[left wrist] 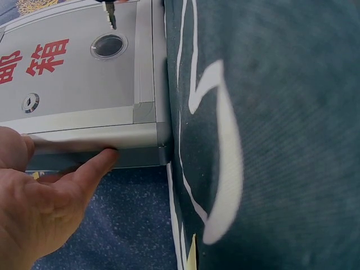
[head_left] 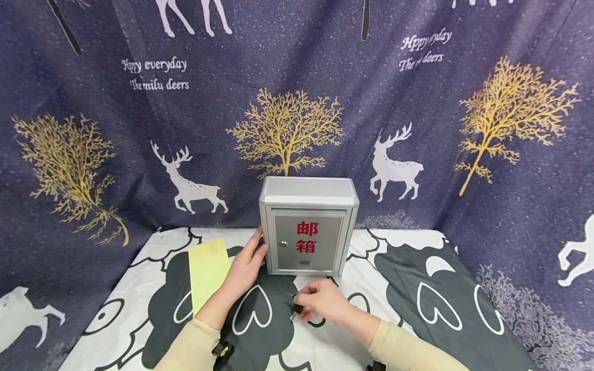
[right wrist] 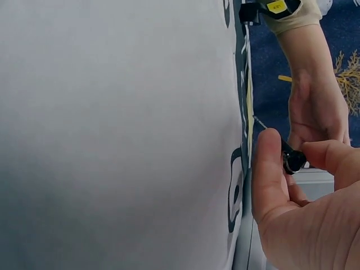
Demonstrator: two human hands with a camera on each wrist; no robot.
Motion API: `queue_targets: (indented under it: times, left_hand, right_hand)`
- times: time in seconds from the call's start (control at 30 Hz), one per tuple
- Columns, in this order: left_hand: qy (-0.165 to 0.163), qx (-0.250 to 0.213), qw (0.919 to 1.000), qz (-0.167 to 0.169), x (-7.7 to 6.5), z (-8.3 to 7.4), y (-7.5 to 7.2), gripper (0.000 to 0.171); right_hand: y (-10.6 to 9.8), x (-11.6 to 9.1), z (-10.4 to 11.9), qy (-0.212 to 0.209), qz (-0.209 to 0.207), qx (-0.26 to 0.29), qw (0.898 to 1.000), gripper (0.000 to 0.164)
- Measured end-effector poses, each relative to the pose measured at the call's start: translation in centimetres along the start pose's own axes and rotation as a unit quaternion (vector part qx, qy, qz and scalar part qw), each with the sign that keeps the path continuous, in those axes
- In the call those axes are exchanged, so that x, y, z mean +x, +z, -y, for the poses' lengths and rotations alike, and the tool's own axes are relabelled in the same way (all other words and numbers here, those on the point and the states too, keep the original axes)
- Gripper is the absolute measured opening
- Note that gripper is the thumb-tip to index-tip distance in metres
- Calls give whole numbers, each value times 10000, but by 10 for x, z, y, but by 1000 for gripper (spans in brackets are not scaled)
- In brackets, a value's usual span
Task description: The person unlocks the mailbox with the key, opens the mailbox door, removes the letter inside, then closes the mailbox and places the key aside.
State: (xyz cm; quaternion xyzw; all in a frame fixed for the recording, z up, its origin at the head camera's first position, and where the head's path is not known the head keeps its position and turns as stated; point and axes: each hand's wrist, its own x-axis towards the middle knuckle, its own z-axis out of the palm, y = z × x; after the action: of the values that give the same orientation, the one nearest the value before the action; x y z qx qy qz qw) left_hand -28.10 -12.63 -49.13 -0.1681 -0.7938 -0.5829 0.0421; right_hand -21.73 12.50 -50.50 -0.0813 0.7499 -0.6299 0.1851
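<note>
A silver metal mailbox (head_left: 309, 190) with red characters and a round lock (head_left: 282, 243) stands upright at the back of the cloth-covered surface, its front door closed. My left hand (head_left: 248, 263) rests against the mailbox's left side; in the left wrist view, the hand (left wrist: 50, 197) touches the side near the front edge, some fingers partly hidden. My right hand (head_left: 322, 300) pinches a black-headed key (head_left: 298, 309) between thumb and fingers, in front of the mailbox and below its door. A thin metal shaft sticks out past the fingertips in the right wrist view, beside the key's black head (right wrist: 293, 161).
A yellow envelope (head_left: 209, 268) lies on the cloth left of the mailbox, partly under the left forearm. The black-and-white patterned cloth (head_left: 417, 288) covers the surface. A dark blue curtain (head_left: 297, 62) with deer and trees hangs behind.
</note>
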Motion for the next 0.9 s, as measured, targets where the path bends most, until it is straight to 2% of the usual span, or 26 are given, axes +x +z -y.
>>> queue_targets:
  times: [0.53, 0.73, 0.9]
  left_hand:
    - [-37, 20, 10000, 20, 0, -2, 0, 66]
    - [-30, 12, 10000, -7, 0, -1, 0, 66]
    - [-18, 67, 10000, -25, -1, -1, 0, 66]
  right_hand:
    - [-10, -1, -5, -18, -150, -483, 9987, 17]
    - [-12, -1, -6, -63, -221, -851, 9961, 17]
    - [-13, 0, -5, -304, -259, -1355, 9900, 22]
